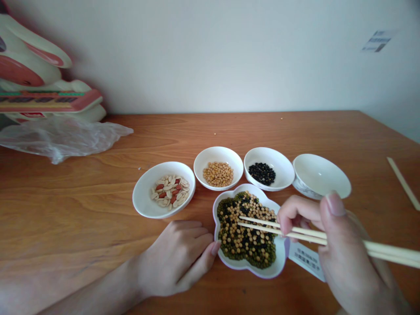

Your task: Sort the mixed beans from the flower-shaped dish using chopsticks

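A brown wooden table (173,135), with streaky grain, stands against a pale wall (210,57), where a small printed label (378,41) is stuck up high on the right. At the left back sits a long-eared animal toy (36,65) with piano keys, and a crinkly clear plastic bag (75,135) lies in front of it. A thin pale stick (403,183) lies by the right edge. Four white bowls make a bent row: one bowl (141,197) has peanuts (170,192), the next has yellow soybeans (218,174), the next has black beans (261,173), and the last bowl (321,175) is at the right end. Nearer the person is a flower-shaped dish (281,258) full of mixed green, black and yellow beans (247,232). The right hand (348,249) pinches two chopsticks (315,239) between thumb and fingers, over a printed card (306,260) beside the dish. The chopstick tips are a little apart, over the beans; I can't tell if they pinch one. The left hand (179,258) is by the dish's left side, fingers softly curled, thumb tip at the rim; I can't tell if it grips the rim.
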A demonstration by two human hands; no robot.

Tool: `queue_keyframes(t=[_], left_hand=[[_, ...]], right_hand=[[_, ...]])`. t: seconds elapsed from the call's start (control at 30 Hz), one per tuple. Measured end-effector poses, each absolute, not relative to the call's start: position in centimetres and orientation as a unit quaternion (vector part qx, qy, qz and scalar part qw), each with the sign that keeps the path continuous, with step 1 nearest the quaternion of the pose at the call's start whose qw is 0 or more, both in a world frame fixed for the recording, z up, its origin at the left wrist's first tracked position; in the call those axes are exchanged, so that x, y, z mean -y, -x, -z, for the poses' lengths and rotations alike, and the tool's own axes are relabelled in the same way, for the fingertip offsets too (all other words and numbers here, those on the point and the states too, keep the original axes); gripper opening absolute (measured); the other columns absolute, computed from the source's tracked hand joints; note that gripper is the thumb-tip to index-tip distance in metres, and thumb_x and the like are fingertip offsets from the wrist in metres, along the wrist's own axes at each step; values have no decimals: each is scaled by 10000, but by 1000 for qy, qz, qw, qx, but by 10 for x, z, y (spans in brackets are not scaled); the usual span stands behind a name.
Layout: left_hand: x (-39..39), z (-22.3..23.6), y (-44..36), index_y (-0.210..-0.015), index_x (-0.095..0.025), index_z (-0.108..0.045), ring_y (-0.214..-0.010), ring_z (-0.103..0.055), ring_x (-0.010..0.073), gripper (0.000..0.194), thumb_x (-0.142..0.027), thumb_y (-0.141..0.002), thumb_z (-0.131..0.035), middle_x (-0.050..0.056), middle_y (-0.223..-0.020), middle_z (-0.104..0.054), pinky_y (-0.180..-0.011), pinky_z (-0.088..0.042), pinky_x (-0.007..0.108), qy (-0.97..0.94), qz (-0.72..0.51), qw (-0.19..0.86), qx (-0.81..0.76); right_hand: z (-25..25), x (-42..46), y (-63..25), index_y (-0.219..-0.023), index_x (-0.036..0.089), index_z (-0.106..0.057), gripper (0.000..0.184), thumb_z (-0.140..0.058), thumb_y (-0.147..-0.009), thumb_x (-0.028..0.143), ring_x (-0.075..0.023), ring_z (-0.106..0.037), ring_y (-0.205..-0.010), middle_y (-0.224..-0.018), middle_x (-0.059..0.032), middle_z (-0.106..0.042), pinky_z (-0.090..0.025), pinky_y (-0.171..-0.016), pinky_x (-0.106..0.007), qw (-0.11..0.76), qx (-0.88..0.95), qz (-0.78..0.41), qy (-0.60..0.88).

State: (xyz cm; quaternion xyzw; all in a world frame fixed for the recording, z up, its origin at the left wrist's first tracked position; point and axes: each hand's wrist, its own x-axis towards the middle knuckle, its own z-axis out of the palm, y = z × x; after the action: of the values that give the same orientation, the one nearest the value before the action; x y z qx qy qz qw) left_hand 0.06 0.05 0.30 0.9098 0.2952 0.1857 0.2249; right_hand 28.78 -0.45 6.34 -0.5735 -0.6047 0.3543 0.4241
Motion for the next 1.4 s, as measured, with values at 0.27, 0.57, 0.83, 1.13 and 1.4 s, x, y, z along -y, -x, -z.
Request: queue_keyframes(t=[0.27,0.57,0.83,1.13,1.4], left_hand=[[0,-3,0,-828,-215,-521,-674,-554,182,376,-210,-1162,-349,16,-766,-643,-667,-364,345,-911,-192,222,-291],[0,-3,0,-829,-215,-523,-670,-554,183,376,-208,-1160,-345,18,-770,-651,-659,-364,343,-910,-188,223,-294],[0,-3,-1,-831,-213,-532,-670,-560,182,377,-204,-1159,-345,22,-768,-656,-666,-375,335,-909,-188,228,-292],[0,-4,0,-825,-212,-536,-668,-554,184,382,-204,-1157,-346,26,-769,-652,-668,-382,342,-911,-188,226,-290],[0,-5,-1,-823,-210,-533,-673,-555,182,387,-210,-1160,-342,21,-768,-651,-663,-373,355,-910,-183,227,-296]], right_hand=[[-63,3,-287,-701,253,-641,717,-322,-1054,789,-194,-587,-545,-598,-37,-603,-412,-492,-319,381,602,-423,559],[-80,7,-274,-700,239,-626,696,-306,-1097,713,-191,-601,-615,-650,-45,-620,-440,-535,-303,381,588,-433,567],[-73,5,-276,-677,242,-628,724,-302,-1077,749,-186,-575,-556,-604,-36,-587,-416,-510,-316,385,597,-427,559],[-64,1,-283,-684,238,-658,718,-294,-1107,689,-158,-577,-534,-602,-25,-613,-404,-479,-290,394,627,-404,537],[-65,4,-286,-689,239,-682,746,-294,-1086,739,-170,-606,-536,-609,-36,-639,-433,-498,-301,420,603,-399,549]])
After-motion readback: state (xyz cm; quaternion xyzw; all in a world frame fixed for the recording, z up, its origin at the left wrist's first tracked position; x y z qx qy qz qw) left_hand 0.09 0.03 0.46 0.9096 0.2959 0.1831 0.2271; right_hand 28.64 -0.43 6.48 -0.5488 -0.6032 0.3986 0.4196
